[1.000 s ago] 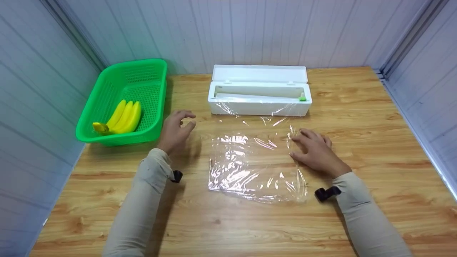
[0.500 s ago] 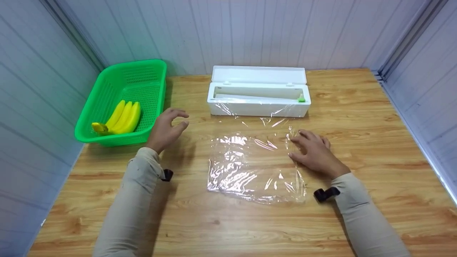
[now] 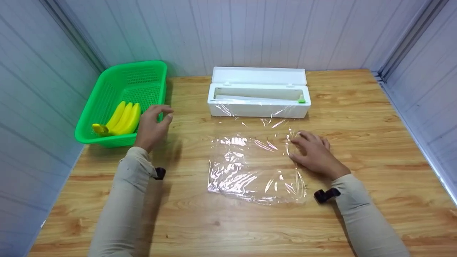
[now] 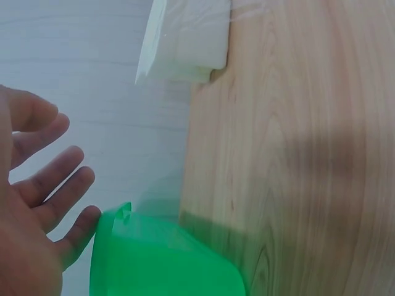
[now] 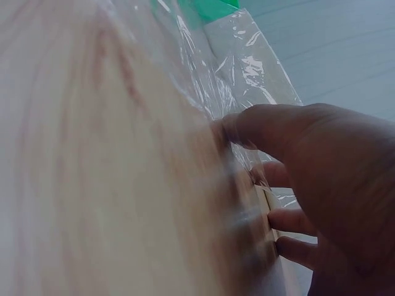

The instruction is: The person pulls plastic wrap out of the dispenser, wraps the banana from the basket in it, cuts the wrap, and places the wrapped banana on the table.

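- White box (image 3: 250, 110): landmark, on tabletop (image 3: 378, 150), near panelled back wall (image 3: 257, 32); lid (image 3: 259, 76) flipped up at its rear.
- Small green piece (image 3: 302, 101) at the box's front right corner.
- Clear film (image 3: 255, 164): runs from the white box's front down onto the tabletop before it, mostly flat, shiny wrinkles, near edge crinkled.
- Right hand (image 3: 314, 151): in front of the white box, toward its right end; thumb and fingers apart, loosely bent, tips at the film's right edge. Touching film; can't tell if any firm grip.
- Left hand (image 3: 152, 128): left and forward of the white box, by the basket's near right corner; holding nothing, thumb and index curved with a gap, other fingers spread. Rim contact unclear.
- Green basket (image 3: 89, 110): well left of the white box, mesh sides.
- Yellow bananas (image 3: 125, 119): one bunch inside basket, left of the white box, stem end toward the basket's near left corner.
- Beige sleeves (image 3: 119, 207) on both arms.
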A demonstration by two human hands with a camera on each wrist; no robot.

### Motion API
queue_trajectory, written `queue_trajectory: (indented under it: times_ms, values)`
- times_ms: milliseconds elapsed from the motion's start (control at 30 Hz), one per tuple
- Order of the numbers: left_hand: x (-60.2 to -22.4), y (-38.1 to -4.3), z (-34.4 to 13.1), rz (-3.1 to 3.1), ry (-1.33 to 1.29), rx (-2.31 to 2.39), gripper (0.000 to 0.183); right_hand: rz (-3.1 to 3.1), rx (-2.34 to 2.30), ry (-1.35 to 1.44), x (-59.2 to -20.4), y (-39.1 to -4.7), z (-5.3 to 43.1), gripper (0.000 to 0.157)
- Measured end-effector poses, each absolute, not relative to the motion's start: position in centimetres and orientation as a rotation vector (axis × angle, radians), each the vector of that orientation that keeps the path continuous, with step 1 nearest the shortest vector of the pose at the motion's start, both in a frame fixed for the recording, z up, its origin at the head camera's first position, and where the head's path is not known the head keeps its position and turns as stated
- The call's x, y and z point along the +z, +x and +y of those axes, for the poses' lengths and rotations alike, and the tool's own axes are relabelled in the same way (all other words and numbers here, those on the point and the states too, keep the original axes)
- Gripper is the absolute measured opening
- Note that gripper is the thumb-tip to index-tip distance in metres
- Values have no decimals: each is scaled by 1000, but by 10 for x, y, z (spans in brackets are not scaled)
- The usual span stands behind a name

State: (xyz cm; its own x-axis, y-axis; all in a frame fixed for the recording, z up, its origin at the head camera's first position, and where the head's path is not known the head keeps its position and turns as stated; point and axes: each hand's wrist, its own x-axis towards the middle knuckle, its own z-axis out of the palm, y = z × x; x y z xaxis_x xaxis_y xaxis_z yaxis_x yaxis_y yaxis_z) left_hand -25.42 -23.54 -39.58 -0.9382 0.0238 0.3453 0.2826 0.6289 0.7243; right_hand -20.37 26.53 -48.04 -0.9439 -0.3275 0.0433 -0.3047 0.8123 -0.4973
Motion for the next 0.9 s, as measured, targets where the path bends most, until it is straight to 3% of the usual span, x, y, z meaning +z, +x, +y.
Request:
queue_trajectory:
  times_ms: [900]
  values:
    - [-394,-252,-291,-2785,170,-1067,32,2965,-804,-509,-484,-204,266,54]
